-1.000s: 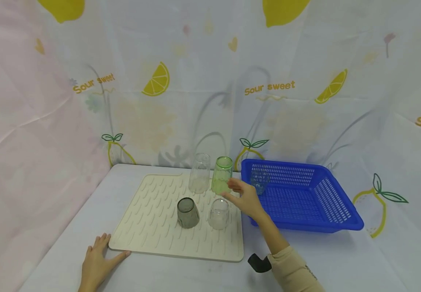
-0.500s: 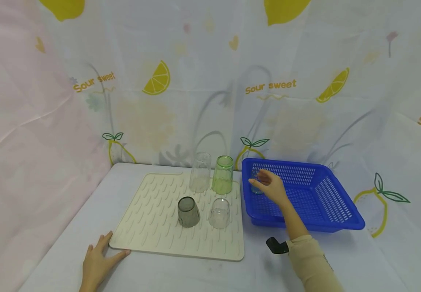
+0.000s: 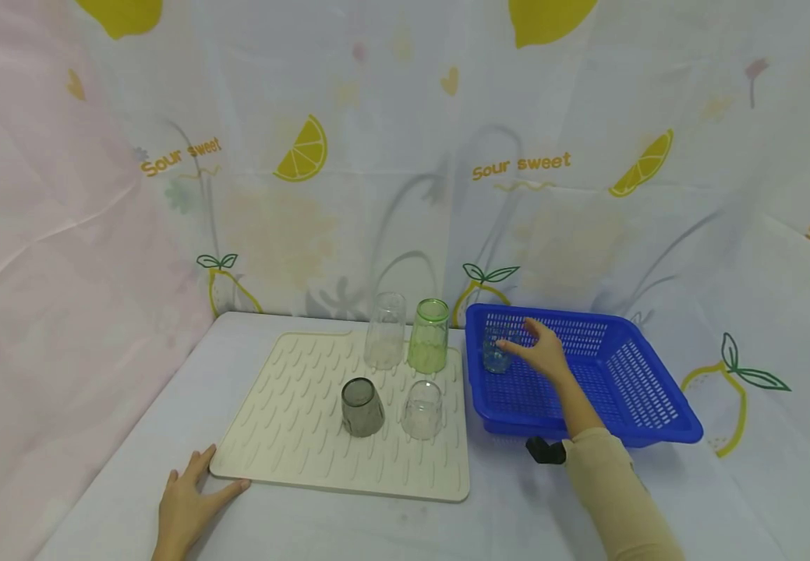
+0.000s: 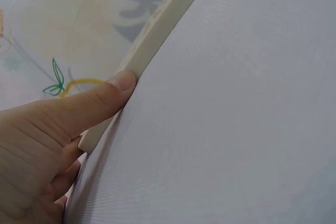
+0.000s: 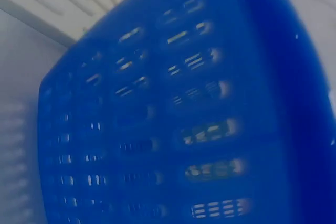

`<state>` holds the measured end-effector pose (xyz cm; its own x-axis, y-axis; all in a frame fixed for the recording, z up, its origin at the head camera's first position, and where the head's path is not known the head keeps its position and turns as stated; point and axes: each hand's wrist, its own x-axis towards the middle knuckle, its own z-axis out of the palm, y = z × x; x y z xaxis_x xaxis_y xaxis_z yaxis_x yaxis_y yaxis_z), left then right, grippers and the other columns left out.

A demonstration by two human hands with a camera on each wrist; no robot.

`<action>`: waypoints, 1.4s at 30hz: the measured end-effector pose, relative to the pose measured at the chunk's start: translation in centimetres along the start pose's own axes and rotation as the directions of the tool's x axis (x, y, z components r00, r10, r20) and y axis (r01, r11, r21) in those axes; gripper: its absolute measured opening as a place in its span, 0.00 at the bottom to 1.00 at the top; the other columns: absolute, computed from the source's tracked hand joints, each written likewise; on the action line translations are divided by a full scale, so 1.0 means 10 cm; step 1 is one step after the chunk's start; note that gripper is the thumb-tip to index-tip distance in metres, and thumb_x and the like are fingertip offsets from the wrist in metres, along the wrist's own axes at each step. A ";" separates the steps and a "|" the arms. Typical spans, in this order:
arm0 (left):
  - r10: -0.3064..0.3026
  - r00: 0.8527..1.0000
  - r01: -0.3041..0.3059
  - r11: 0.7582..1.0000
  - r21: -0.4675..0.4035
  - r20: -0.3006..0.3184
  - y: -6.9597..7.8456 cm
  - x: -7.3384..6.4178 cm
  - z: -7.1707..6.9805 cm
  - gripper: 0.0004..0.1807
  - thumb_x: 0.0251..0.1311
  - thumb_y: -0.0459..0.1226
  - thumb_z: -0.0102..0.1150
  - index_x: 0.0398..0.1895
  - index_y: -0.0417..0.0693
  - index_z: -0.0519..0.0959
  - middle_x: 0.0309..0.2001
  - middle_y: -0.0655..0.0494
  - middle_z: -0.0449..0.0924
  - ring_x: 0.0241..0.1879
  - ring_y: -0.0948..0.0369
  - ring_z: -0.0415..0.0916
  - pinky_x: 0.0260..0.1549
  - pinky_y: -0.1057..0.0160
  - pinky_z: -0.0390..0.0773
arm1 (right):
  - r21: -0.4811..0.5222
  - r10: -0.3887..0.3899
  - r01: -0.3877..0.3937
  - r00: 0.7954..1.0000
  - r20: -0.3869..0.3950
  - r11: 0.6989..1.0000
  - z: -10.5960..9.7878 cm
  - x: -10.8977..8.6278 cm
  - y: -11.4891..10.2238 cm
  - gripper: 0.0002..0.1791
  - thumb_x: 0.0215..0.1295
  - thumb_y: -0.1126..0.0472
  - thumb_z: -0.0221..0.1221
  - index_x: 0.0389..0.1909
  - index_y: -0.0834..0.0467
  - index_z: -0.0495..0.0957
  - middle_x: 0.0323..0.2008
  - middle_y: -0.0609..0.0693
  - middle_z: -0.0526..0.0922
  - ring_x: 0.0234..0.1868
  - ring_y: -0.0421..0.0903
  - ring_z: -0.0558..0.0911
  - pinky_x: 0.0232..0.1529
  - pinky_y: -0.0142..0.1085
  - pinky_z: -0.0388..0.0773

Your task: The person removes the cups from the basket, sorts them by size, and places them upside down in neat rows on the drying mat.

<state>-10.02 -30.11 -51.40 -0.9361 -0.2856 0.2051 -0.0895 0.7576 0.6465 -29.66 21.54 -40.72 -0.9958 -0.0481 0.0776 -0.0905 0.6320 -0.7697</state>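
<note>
My right hand (image 3: 543,354) is over the blue plastic basket (image 3: 657,417), thumb and fingers spread apart beside a clear drinking glass (image 3: 496,360) in the basket's left end. A gap between thumb and fingertips shows; contact with the glass is unclear. At the front left corner of the cream drying mat (image 3: 292,436), my left hand (image 3: 183,510) rests with its fingers extended. In the left wrist view its thumb lies against the mat's edge (image 4: 157,32). The right wrist view has only the basket's slotted wall (image 5: 157,103) and part of the mat; the hand is hidden.
On the mat stand a tall clear glass (image 3: 385,335), a green glass (image 3: 429,339), a short grey glass (image 3: 362,409) and a short clear glass (image 3: 422,411). White cloth (image 3: 348,530) covers the table, and a lemon-print curtain (image 3: 376,218) hangs behind.
My right hand has moved right, from beside the green glass on the mat to over the basket, near the glass there. The left hand stays at the mat's corner.
</note>
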 end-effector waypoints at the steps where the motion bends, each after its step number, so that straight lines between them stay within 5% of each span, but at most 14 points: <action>1: 0.004 1.000 -0.004 1.000 -0.001 -0.001 0.00 0.00 0.00 0.46 0.38 0.43 0.75 0.57 0.22 0.65 0.57 0.24 0.60 0.58 0.28 0.58 0.66 0.35 0.42 | -0.007 0.007 -0.007 1.000 0.014 1.000 0.00 0.02 0.01 0.50 0.57 0.48 0.64 0.70 0.70 0.49 0.69 0.70 0.55 0.68 0.65 0.57 0.67 0.56 0.60; 10: 0.046 0.998 -0.046 0.999 0.001 -0.035 0.00 -0.01 0.00 0.46 0.37 0.43 0.75 0.56 0.21 0.66 0.56 0.23 0.63 0.57 0.28 0.59 0.66 0.34 0.44 | -0.051 0.026 -0.019 0.990 0.137 0.999 0.08 0.13 0.10 0.54 0.55 0.51 0.66 0.71 0.71 0.43 0.70 0.71 0.49 0.67 0.68 0.57 0.66 0.58 0.60; 25: 0.031 0.999 -0.031 0.999 0.013 -0.017 0.02 -0.02 -0.01 0.46 0.38 0.43 0.75 0.56 0.22 0.65 0.56 0.23 0.62 0.58 0.28 0.59 0.66 0.35 0.43 | -0.177 0.031 -0.001 0.986 0.165 0.984 0.23 0.22 0.14 0.54 0.57 0.52 0.64 0.69 0.75 0.41 0.68 0.75 0.47 0.68 0.71 0.50 0.68 0.60 0.52; 30: 0.007 1.000 -0.007 1.000 0.012 -0.006 0.02 -0.03 0.00 0.46 0.38 0.43 0.75 0.57 0.22 0.65 0.57 0.23 0.62 0.59 0.28 0.58 0.67 0.36 0.43 | -0.194 0.044 -0.011 0.985 0.166 0.981 0.24 0.21 0.16 0.52 0.59 0.49 0.62 0.68 0.76 0.43 0.68 0.75 0.49 0.68 0.70 0.52 0.68 0.60 0.53; 38: 0.017 1.000 -0.017 1.000 0.001 -0.018 0.01 -0.03 0.01 0.47 0.38 0.44 0.75 0.57 0.22 0.65 0.57 0.23 0.62 0.58 0.28 0.58 0.67 0.36 0.42 | -0.169 -0.032 0.054 0.991 0.128 0.984 0.31 0.31 0.33 0.61 0.48 0.35 0.66 0.68 0.73 0.50 0.60 0.76 0.64 0.60 0.70 0.66 0.59 0.60 0.68; 42: 0.031 0.999 -0.031 1.000 -0.001 -0.030 0.01 -0.03 0.01 0.46 0.37 0.43 0.75 0.56 0.23 0.65 0.57 0.23 0.62 0.58 0.28 0.59 0.67 0.36 0.42 | -0.153 0.010 0.017 0.985 0.175 0.988 0.29 0.23 0.20 0.59 0.47 0.42 0.69 0.69 0.72 0.49 0.62 0.75 0.61 0.63 0.70 0.63 0.62 0.61 0.63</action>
<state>-9.81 -29.88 -51.48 -0.9279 -0.2796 0.2466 -0.0604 0.7654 0.6408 -32.22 20.45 -43.96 -0.9834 -0.1763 -0.0425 -0.1044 0.7421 -0.6621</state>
